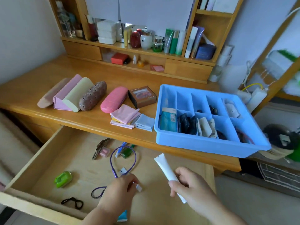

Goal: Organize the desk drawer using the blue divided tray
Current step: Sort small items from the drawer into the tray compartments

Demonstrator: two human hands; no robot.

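Gripping white tube (pixel 167 170), right hand (pixel 190 185)

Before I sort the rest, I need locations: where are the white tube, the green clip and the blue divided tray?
white tube (pixel 164 166), head view, middle of its body.
green clip (pixel 63 179), head view, its top face.
blue divided tray (pixel 203 146), head view, near outer wall.

No text, brand or number can be read anywhere. The white label on the teal packet (pixel 168 121) in the blue divided plastic tray (pixel 203 145) carries a barcode-like patch, and the brown cardboard box (pixel 142 96) on the wooden worktop (pixel 32 95) bears print, both too blurred to make out.
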